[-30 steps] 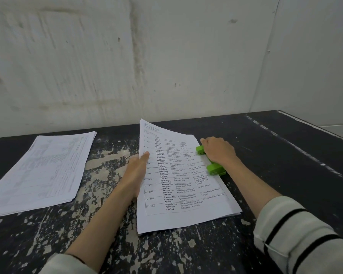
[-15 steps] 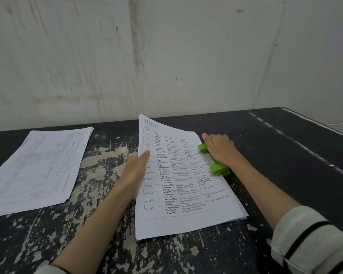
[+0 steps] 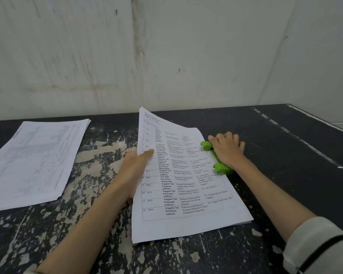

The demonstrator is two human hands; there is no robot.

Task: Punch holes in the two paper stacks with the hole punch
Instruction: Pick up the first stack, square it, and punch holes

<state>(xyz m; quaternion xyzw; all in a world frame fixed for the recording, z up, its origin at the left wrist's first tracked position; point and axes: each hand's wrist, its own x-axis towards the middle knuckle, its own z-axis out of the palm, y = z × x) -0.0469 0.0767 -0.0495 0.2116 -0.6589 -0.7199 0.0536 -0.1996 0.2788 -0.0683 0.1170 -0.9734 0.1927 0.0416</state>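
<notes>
The green punch is sitting on the table, clamped over the right edge of the near stack. The right hand is pressing down on it, fingers lying close together. The left hand is pinching the stack's raised left edge, thumb on top, its other fingers hidden underneath. The second stack is lying well apart, far left.

Worn black table with chipped paint, stained white wall
</notes>
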